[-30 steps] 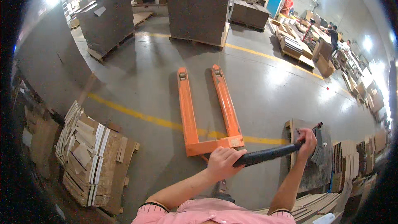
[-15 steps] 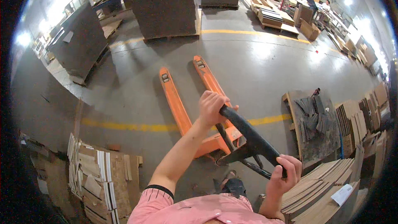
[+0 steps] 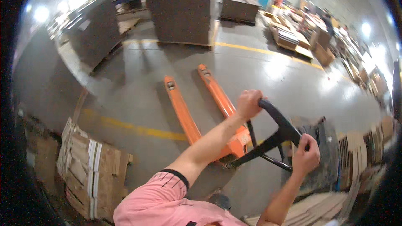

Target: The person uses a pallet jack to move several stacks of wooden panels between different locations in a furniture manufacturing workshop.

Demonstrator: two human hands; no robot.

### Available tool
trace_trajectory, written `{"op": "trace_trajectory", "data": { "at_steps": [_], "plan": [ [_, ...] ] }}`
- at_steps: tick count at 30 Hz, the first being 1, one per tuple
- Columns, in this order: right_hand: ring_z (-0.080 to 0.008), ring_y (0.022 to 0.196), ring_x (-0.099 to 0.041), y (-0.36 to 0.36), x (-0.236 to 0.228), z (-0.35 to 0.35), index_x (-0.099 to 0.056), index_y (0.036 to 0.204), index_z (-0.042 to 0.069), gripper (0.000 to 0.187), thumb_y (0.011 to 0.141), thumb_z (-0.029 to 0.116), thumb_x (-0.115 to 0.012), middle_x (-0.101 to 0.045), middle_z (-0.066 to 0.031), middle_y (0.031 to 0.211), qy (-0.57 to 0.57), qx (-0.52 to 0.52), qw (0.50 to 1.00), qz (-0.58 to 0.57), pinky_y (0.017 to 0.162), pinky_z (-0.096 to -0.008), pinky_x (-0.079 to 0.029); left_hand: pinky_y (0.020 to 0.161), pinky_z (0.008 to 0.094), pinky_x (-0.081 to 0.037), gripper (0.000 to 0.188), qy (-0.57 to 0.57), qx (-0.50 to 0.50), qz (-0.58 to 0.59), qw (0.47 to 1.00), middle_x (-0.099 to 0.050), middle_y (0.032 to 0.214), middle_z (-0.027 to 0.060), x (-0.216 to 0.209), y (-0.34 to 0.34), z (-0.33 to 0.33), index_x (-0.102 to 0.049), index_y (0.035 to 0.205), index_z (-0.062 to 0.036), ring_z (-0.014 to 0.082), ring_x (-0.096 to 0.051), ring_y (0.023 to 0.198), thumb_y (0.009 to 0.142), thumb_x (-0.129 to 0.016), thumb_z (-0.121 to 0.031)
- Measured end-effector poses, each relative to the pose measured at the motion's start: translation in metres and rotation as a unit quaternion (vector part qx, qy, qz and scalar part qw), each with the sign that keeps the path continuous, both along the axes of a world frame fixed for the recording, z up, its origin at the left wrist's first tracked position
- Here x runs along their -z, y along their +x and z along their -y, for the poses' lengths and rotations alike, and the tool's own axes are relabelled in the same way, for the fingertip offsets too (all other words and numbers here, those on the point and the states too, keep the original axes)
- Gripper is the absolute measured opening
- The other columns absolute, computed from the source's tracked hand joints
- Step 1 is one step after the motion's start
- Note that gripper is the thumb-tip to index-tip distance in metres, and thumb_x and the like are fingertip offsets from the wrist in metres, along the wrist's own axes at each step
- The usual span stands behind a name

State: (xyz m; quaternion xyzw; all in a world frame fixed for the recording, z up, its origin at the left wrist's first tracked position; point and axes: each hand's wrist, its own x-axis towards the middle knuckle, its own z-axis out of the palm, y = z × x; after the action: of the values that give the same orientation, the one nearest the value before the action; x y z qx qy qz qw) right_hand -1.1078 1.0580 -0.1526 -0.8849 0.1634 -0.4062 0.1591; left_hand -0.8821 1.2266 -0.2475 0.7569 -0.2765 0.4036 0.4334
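Both my hands grip the black loop handle (image 3: 281, 121) of an orange pallet jack. My left hand (image 3: 250, 104) is wrapped round the handle's far left end. My right hand (image 3: 306, 155) is closed round its nearer right end. The handle leans to the right of the pallet jack (image 3: 236, 145), whose two orange forks point away from me with nothing on them. The handle's lower bars meet the jack's body near its base. My left forearm crosses in front of part of the body and hides it.
A tall dark stack (image 3: 180, 10) stands ahead, another dark stack (image 3: 95, 33) at far left. Boards (image 3: 106, 171) are piled near left; more boards (image 3: 318, 211) lie near right beside a pallet of dark pieces (image 3: 320, 163). Yellow lines (image 3: 146, 132) cross the grey floor. People work at back right.
My hands have swung the handle to the right and farther from my body. The left arm is stretched out more. The view has tilted, and the forks have shifted little.
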Motion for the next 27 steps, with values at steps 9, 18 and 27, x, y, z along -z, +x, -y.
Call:
{"op": "trace_trajectory", "data": {
  "at_steps": [9, 18, 27],
  "plan": [
    [-0.0351, 0.087, -0.066, 0.130, 0.012, 0.202, -0.072, 0.102, 0.003, 0.053, 0.098, 0.051, -0.049, -0.071, -0.0165, 0.091, 0.050, -0.002, 0.994, -0.100, 0.075, -0.0449, -0.048, 0.066, 0.0518, -0.047, 0.023, -0.051, 0.001, -0.169, 0.984, -0.061, 0.075, 0.0134, -0.008, 0.062, 0.138, -0.049, 0.085, -0.0080, 0.0381, -0.063, 0.076, 0.081, -0.069, -0.019],
    [-0.0310, 0.091, -0.066, 0.288, 0.009, 0.361, -0.071, 0.107, 0.000, 0.060, 0.095, 0.053, -0.046, -0.072, -0.0156, 0.096, 0.131, -0.032, 0.979, -0.152, 0.087, -0.0416, -0.046, 0.070, 0.0480, -0.047, 0.032, -0.065, -0.004, -0.156, 0.986, -0.062, 0.075, 0.0139, -0.016, 0.174, 0.253, -0.048, 0.088, -0.0063, 0.0379, -0.063, 0.076, 0.074, -0.075, -0.014],
    [-0.0273, 0.120, -0.055, 0.506, 0.022, 0.529, -0.067, 0.118, -0.003, 0.044, 0.099, 0.029, -0.043, -0.064, -0.0170, 0.125, 0.156, -0.173, 0.955, -0.184, 0.109, -0.0384, -0.034, 0.065, 0.0550, -0.047, 0.036, -0.109, 0.066, -0.244, 0.961, -0.063, 0.080, 0.0186, -0.013, 0.293, 0.341, -0.048, 0.107, -0.0091, 0.0442, -0.062, 0.074, 0.079, -0.070, -0.016]
  ]
}}
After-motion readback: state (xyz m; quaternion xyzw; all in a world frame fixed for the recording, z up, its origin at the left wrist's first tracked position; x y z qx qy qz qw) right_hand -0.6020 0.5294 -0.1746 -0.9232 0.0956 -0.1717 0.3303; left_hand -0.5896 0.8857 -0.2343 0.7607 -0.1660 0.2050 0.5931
